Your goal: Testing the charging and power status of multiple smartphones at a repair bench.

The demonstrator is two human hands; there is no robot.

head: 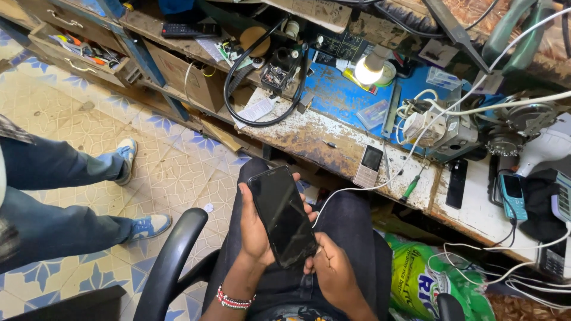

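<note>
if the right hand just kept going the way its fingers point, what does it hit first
The right hand points up and left at the bottom edge of the black smartphone, which its fingertips already touch. So the phone comes first; behind it lies the left hand cradling it. Depth is hard to judge.

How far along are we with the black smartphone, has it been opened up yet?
Not opened: the smartphone looks whole, its dark screen still in place. In hand: the left hand cradles it over the lap and the right hand grips its lower end. Left: any tool work, since the green-handled screwdriver lies untouched on the workbench beside a small keypad phone.
</note>
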